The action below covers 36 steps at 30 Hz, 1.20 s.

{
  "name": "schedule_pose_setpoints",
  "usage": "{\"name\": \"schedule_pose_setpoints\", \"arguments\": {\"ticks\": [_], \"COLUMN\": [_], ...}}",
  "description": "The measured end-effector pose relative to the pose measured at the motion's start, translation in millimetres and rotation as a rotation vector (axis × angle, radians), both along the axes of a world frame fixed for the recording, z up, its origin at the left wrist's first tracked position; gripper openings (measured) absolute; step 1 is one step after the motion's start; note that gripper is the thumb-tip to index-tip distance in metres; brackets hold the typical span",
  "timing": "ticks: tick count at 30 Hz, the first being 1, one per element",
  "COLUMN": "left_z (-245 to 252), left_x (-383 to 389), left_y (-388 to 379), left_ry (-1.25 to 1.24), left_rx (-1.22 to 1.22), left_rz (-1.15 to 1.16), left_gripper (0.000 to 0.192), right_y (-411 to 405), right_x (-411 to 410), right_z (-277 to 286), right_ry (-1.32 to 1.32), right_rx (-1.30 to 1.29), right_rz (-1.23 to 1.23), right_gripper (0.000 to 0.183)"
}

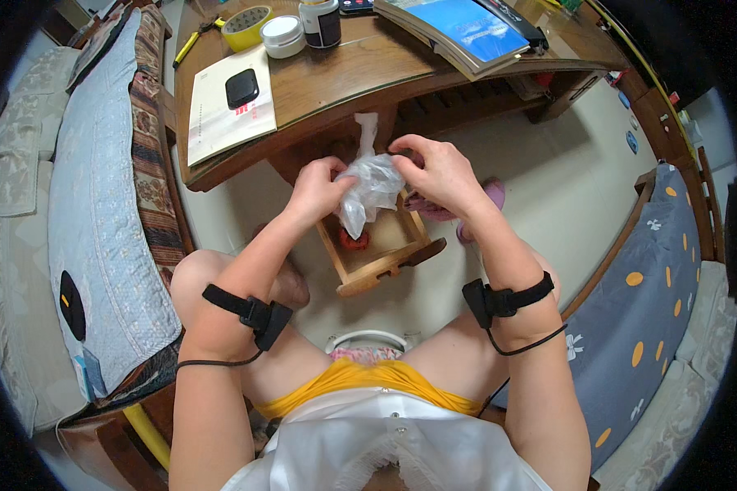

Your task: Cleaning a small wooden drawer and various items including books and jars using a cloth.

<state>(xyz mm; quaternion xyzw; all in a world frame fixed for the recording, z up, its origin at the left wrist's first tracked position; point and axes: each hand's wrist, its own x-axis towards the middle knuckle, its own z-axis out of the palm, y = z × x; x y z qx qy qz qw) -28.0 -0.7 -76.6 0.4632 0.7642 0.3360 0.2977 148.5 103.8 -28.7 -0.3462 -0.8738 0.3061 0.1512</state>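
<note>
My left hand (320,189) pinches the left side of a crumpled, translucent plastic bag (374,178) between thumb and fingers. A narrow twisted strip of the bag sticks up towards the table edge. My right hand (439,175) is at the bag's right side, its index finger and thumb curled close to the plastic; whether they grip it is unclear. Below the bag, a small wooden drawer (393,266) is pulled out from under the table. Inside it lies a red object (353,239), partly hidden by the bag.
The wooden table (350,73) ahead bears a booklet (209,129) with a dark device (242,89), yellow tape (247,27), a white jar (282,37), a dark bottle (320,24) and books (460,30). Covered seats (104,215) flank me. Pink slippers (494,193) are on the floor.
</note>
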Motion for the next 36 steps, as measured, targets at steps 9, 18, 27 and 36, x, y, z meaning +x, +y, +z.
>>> {"name": "schedule_pose_setpoints", "arguments": {"ticks": [9, 18, 27, 36], "left_z": [-16.4, -36.6, -41.3, -31.8], "left_x": [5.4, 2.7, -1.9, -5.1], "left_y": [2.0, -1.5, -8.6, -14.7], "left_ry": [0.045, 0.320, 0.315, 0.272], "left_rx": [-0.046, -0.109, -0.102, -0.233], "left_rz": [-0.099, -0.049, -0.391, -0.189], "left_gripper": [0.023, 0.032, 0.023, 0.031], "right_y": [-7.8, 5.6, -5.6, 11.8], "right_x": [-11.2, -10.8, -15.8, -4.9], "right_z": [-50.6, -82.0, -70.0, -101.1], "right_ry": [-0.208, -0.201, -0.293, -0.159], "right_rx": [0.148, -0.120, -0.113, -0.395], "right_rz": [0.075, -0.038, 0.058, 0.035], "right_gripper": [0.030, 0.022, 0.037, 0.049]}}
